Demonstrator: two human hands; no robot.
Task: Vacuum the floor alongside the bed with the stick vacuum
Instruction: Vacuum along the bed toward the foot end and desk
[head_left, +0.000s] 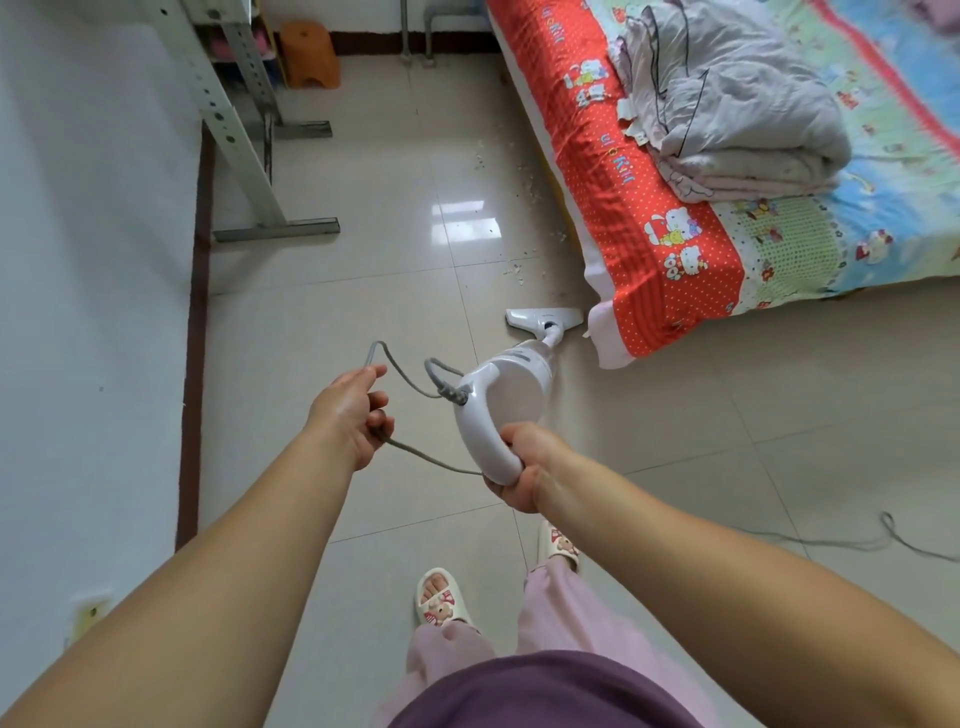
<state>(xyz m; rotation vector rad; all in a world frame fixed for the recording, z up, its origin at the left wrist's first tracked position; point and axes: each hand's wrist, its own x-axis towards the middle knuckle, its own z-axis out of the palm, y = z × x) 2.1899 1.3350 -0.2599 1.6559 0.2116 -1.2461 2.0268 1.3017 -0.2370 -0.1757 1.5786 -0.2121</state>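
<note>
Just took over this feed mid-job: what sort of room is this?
Most likely a home bedroom: a bed with a cartoon-print sheet and a folded quilt, a tiled floor, and a small orange stool near a metal rack.

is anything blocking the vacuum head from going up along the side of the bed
Nothing visible: the white vacuum head faces bare beige tile beside the red-edged bed, with only scattered crumbs ahead.
</note>
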